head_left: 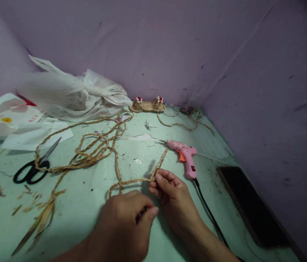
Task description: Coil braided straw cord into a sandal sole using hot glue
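Observation:
A long braided straw cord (96,154) lies in loose loops over the pale green table (79,207). My right hand (173,194) pinches the cord near a folded end, which points up and away from the fingertips. Just left of it, my left hand (131,218) is curled with thumb and fingers together; whatever it may hold is too small to make out. Beyond my right hand rests a pink glue gun (188,158) with an orange trigger, its nozzle pointing left. Black-handled scissors (37,169) lie at the left, partly under the cord.
White plastic bags (79,94) are heaped at the back left. A woven straw piece (148,106) with red and white beads stands by the wall. A dark phone (251,203) lies at the right, near the glue gun's black cable (210,214). Straw scraps (25,203) litter the left side.

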The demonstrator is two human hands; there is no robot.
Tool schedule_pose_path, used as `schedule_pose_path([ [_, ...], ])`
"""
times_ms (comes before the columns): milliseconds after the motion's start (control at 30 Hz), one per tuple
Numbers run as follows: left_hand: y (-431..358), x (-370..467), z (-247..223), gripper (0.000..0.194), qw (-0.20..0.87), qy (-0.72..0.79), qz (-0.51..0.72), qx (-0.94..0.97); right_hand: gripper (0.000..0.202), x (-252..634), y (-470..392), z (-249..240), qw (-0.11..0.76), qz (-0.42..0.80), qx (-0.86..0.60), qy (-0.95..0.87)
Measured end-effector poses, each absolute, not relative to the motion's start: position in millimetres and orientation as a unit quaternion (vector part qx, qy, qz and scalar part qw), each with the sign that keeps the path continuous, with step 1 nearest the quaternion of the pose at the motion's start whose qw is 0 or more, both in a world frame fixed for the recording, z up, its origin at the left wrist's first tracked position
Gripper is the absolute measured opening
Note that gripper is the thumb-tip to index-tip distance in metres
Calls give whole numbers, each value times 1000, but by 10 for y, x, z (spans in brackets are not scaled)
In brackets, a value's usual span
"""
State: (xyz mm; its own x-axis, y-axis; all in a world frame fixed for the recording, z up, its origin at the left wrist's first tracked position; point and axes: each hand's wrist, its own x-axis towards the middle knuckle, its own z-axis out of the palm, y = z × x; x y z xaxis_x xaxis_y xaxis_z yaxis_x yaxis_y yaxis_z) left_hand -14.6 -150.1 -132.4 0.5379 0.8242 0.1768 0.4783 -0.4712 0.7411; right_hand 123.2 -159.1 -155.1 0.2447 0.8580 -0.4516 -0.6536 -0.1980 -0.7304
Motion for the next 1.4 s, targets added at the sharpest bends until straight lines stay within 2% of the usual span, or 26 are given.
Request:
schedule_pose_path([
  [67, -1482, -90, -1418, 21, 515, 484, 158, 689, 35, 1218, -1608, -1540, 605, 605, -507, -101],
  [133, -1426, -75, -1486, 17, 604, 531, 147, 576, 36, 1209, -1630, -1536, 579, 595, -544, -121],
  [200, -1383, -100, -1520, 29, 619, 550, 180, 531, 36, 1209, -1649, -1537, 549, 585, -577, -155],
  [300, -1382, -173, -1517, 32, 611, 558, 171, 535, 33, 1211, -1664, -1539, 501, 585, -610, -188],
  [367, -1411, -219, -1501, 35, 578, 563, 146, 572, 31, 1207, -1674, -1536, 458, 593, -626, -215],
  [467, -1461, -277, -1499, 35, 415, 560, 166, 698, 28, 1212, -1735, -1518, 336, 606, -650, -312],
  [567, -1505, -339, -1543, 27, 259, 534, 179, 785, 31, 1284, -1867, -1469, 192, 529, -673, -480],
  [633, -1533, -383, -1578, 25, 207, 520, 178, 810, 26, 1385, -1957, -1419, 150, 449, -673, -568],
  [667, -1545, -402, -1591, 23, 185, 511, 177, 821, 22, 1447, -1988, -1391, 162, 413, -668, -597],
  [733, -1563, -427, -1605, 21, 142, 481, 179, 847, 15, 1572, -2004, -1345, 243, 323, -640, -654],
  [833, -1570, -424, -1613, 22, 106, 442, 181, 872, 13, 1691, -1918, -1328, 336, 141, -576, -732],
  [967, -1565, -401, -1648, 20, 101, 428, 192, 877, 19, 1640, -1750, -1419, 295, -57, -529, -794],
  [1133, -1571, -439, -1675, 20, 101, 414, 223, 877, 26, 1498, -1680, -1549, 288, -77, -493, -817],
  [1300, -1495, -481, -1554, 24, -29, 409, 268, 872, 21, 1509, -1692, -1604, 294, -60, -509, -807],
  [1400, -1403, -485, -1482, 26, -40, 420, 227, 878, 21, 1535, -1690, -1626, 286, -68, -520, -802],
])
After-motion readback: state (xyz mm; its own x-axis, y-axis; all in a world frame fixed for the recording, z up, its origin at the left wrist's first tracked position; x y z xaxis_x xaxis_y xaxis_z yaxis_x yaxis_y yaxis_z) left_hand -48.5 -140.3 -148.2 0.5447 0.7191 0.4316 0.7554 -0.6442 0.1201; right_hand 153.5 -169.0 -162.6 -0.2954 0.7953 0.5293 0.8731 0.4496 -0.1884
